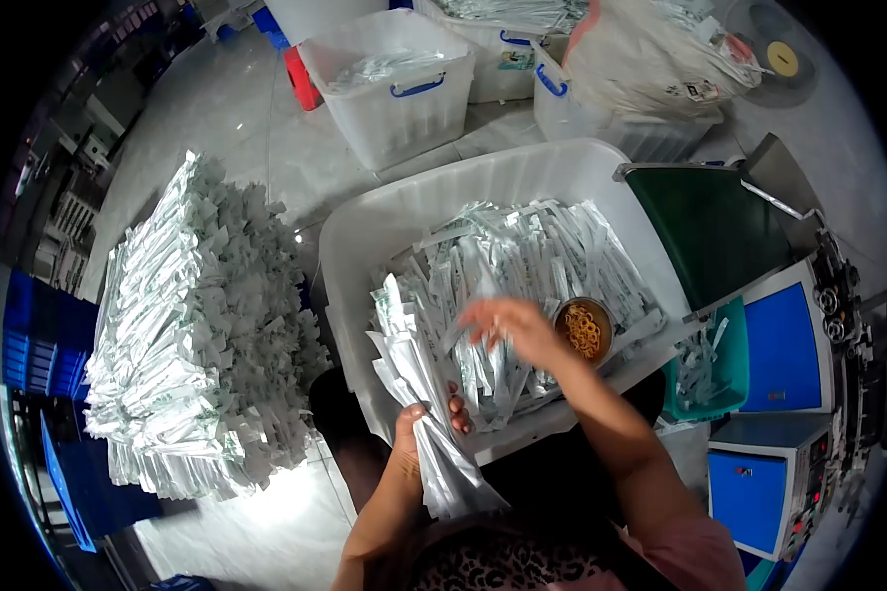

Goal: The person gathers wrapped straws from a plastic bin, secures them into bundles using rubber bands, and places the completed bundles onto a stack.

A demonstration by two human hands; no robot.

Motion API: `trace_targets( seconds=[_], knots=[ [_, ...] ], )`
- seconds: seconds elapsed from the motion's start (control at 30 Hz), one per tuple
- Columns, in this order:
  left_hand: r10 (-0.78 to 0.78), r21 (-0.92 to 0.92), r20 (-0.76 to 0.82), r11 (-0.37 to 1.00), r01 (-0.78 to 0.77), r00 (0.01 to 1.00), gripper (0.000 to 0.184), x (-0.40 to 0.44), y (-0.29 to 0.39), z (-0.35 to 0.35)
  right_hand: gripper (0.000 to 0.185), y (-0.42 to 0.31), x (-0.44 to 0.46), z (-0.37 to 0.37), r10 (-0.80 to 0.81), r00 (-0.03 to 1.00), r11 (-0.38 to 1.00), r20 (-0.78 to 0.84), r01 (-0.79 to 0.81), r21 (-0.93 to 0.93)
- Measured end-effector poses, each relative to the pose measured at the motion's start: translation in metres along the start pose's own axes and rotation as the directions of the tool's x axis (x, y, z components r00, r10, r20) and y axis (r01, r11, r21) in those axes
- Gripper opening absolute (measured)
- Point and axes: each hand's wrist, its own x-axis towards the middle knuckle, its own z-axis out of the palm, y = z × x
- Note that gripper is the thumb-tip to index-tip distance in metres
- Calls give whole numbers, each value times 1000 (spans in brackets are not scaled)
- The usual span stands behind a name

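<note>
My left hand (432,419) is closed around a bundle of long, thin silver-white foil packets (429,453), tilted over the near left rim of a big white plastic tub (350,236). Loose packets (493,246) of the same kind lie heaped inside the tub. Above that heap is my right hand (512,330), its slightly blurred fingers stretched out and apart, pointing toward the bundle. I see nothing held in it. Close to my right wrist, a round bowl (583,330) of yellow-orange rubber bands rests on the packets.
A tall stack of packets (197,335) stands on the floor at left. White bins (394,108) and a large sack (650,59) are beyond the tub. At right, a green conveyor belt (705,227) meets the tub's edge, above a teal basket (729,364) and blue-panelled machine (784,345).
</note>
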Motion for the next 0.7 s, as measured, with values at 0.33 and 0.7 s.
trace_targets(
  seconds=[0.33, 0.7],
  knots=[
    [-287, 165, -183, 934, 317, 940, 54, 19, -9, 8, 58, -24, 24, 6, -231, 932, 945, -278, 147, -292],
    [-341, 191, -107, 915, 356, 934, 64, 34, -11, 2, 32, -11, 11, 20, 13, 999, 945, 39, 1, -328]
  ],
)
